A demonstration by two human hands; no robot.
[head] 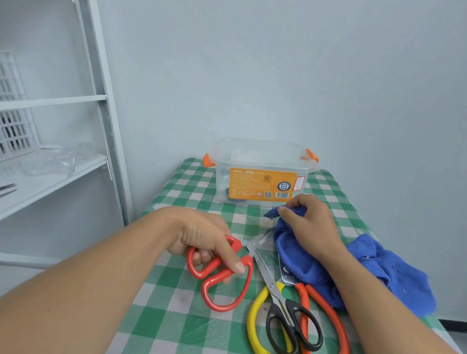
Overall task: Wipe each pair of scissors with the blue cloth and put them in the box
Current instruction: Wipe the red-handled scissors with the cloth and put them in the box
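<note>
My left hand (205,241) grips the handles of the red scissors (226,284) just above the checked table. Their blades run up to the right into the blue cloth (380,270), which my right hand (306,226) pinches around the blade tips. The rest of the cloth is spread to the right. Two more pairs lie at the front: black-handled scissors (293,327) across a large pair with one yellow and one orange handle (325,346). The clear plastic box (260,176), with an orange label and orange clips, stands open at the table's far end; something dark lies in its bottom.
The table (177,330) has a green and white checked cover and stands against a pale wall. On the left is a white shelf unit (47,180) holding a white crate, clear plastic and a pair of metal scissors.
</note>
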